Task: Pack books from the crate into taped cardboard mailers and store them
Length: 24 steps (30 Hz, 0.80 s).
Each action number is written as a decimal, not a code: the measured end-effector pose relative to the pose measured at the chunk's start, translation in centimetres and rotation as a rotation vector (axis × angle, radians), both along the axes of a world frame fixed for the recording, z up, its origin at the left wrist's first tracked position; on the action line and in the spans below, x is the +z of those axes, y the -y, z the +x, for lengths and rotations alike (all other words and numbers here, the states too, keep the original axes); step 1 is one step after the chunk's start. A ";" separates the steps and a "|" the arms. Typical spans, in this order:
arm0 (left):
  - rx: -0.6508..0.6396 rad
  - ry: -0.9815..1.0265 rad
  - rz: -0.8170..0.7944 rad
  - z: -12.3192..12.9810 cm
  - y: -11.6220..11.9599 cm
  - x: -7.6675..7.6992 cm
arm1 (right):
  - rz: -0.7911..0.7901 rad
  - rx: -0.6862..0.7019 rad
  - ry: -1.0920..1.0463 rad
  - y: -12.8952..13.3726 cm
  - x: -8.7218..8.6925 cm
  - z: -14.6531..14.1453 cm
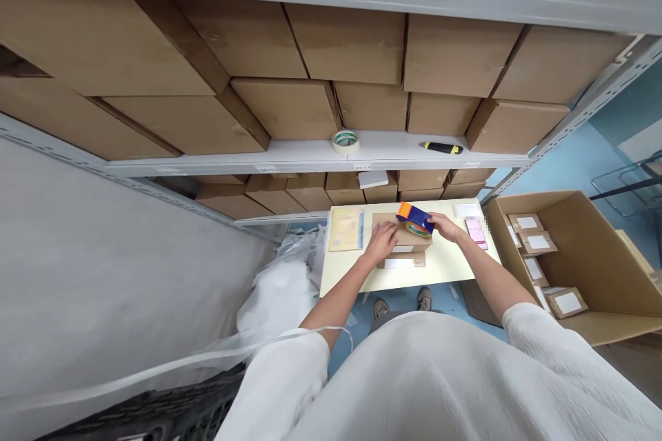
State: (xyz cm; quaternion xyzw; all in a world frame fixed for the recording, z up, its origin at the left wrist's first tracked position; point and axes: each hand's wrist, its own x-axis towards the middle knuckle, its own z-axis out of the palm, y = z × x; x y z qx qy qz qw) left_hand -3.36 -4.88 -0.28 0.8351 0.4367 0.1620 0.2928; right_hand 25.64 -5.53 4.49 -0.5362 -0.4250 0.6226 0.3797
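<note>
On the pale yellow table (341, 275) a small cardboard box (421, 247) lies in front of me, with white labels on its near side. My left hand (381, 241) rests on the left of this box, fingers stretched out over its top. A blue tape dispenser (421, 218) with an orange end is gripped at its right end by my right hand (445, 226). The dispenser is tilted over the box top, its tape roll partly showing underneath. Whether its orange end touches the cardboard, I cannot tell.
A yellow printed packet (346, 230) lies left, a phone (476, 233) right. Beyond the table stands a shelf rack (310, 158) of cartons, bearing a tape roll (345, 142) and a utility knife (441, 148). A large open carton (605, 275) holds several labelled boxes.
</note>
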 end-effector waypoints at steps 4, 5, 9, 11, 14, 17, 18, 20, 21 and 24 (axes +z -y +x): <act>0.127 0.061 -0.002 -1.2 0.0 0.1 | 0.061 0.060 0.096 0.2 0.6 0.8; 0.171 0.087 -0.022 -1.3 -0.2 0.3 | 0.075 0.078 0.126 0.2 0.9 1.0; 0.377 0.302 -0.183 -0.5 -2.1 1.8 | 0.090 0.119 0.192 0.5 1.6 1.4; 0.470 0.458 -0.371 0.5 -3.3 2.8 | 0.083 0.131 0.205 0.6 1.6 1.4; 0.522 0.612 -0.646 2.0 -4.6 4.2 | 0.090 0.146 0.218 0.8 1.2 1.2; 0.532 0.656 -0.764 3.1 -5.3 5.3 | 0.112 0.151 0.226 0.8 0.9 1.0; 0.527 0.658 -0.779 3.3 -5.5 5.6 | 0.112 0.155 0.231 0.7 0.8 1.0; 0.511 0.647 -0.795 3.6 -5.6 6.1 | 0.107 0.165 0.246 0.7 0.8 1.1; 0.502 0.635 -0.798 3.6 -5.7 6.3 | 0.106 0.169 0.254 0.7 0.8 1.2; 0.473 0.592 -0.784 3.7 -5.8 6.5 | 0.119 0.201 0.271 0.9 0.9 1.5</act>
